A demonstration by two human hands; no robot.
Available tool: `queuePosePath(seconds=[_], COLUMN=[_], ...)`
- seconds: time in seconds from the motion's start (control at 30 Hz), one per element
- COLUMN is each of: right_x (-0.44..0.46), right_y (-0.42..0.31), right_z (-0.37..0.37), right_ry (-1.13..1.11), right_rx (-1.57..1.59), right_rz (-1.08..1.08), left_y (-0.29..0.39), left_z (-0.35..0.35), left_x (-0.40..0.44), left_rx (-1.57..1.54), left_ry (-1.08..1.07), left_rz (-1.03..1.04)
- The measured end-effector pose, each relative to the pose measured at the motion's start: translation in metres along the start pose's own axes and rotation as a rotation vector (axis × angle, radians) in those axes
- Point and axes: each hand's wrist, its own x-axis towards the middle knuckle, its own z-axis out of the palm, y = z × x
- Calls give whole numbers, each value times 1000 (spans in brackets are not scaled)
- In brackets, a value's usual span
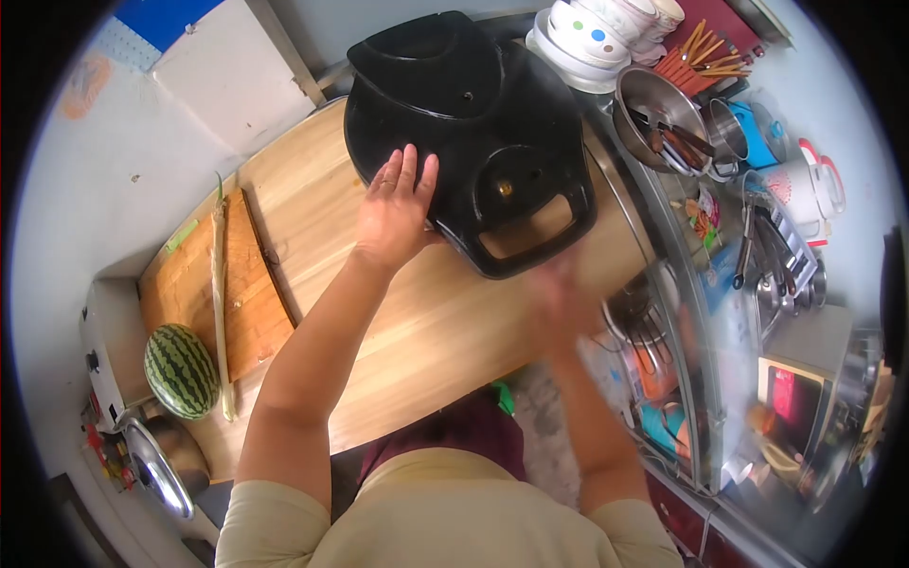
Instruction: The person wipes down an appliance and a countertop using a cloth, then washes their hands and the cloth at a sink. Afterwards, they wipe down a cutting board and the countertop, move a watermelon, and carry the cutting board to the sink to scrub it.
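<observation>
A large black appliance with a closed lid and a loop handle stands at the back of the wooden counter. My left hand rests against its left front side, fingers stretched out over the black surface and the thumb side toward the handle. Just below the handle, near the counter's right edge, is my right hand, smeared by motion. Its fingers cannot be made out, nor whether it touches the appliance.
On the left lie a cutting board, a long green onion and a watermelon, with a metal lid below. Stacked bowls, a metal pan and a chopstick holder stand back right, beside a glass-fronted cabinet.
</observation>
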Motion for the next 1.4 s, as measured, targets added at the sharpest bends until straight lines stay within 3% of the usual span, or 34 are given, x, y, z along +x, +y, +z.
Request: queuePosePath(seconds=[0.07,0.1,0.13,0.17,0.23,0.33,0.47,0.57,0.63,0.67,0.7,0.8,0.87,0.93,1.0,1.1,1.2,1.23,1.33,1.4], right_x=[-31,-30,-35,-47,-34,-20,-14,12,-4,-1,-23,-32,-15,-15,-8,4,31,47,96,134], right_y=[-68,-109,-143,-164,-188,-154,-53,-113,-181,-213,-246,-270,-245,-184,-131,-105,-149,-176,-205,-223], right_z=[23,33,35,50,61,49,46,60,105,121,119,116,95,85,69,83,127,132,169,187], right_ry=[-87,-368,-226,-389,-360,-169,182,-84,-49,-326,-437,-386,-397,-346,-90,-44,-171,-272,-193,-194], right_rx=[48,42,186,321,480,350,-137,-97,38,211,163,489,583,432,161,-279,-390,-273,-173,-195], right_rz=[-80,12,-155,-179,-375,-325,107,14,-129,-157,-213,-555,-510,-292,-94,91,70,162,45,95], left_y=[2,4,4,0,-14,-40,-72,-66,-60,-59,-61,-75,-95,-115,-131,-152,-158,-157,-157,-157], left_z=[2,3,4,6,5,-16,-31,-21,-11,-9,-11,-18,-24,-22,-22,3,10,9,9,5], left_x=[1,1,0,-2,-10,-47,-150,-224,-255,-264,-270,-286,-289,-287,-278,-272,-267,-265,-264,-262], left_rx=[16,25,-16,-48,-170,-362,-333,-352,-321,-285,-264,-235,-255,-200,-150,-120,-48,-42,-55,-75], left_ry=[-2,-2,24,50,104,101,136,119,138,144,176,235,271,277,280,230,146,138,126,126], left_rz=[-10,-21,9,35,113,41,-127,-233,-242,-256,-279,-352,-403,-443,-504,-661,-726,-733,-742,-747])
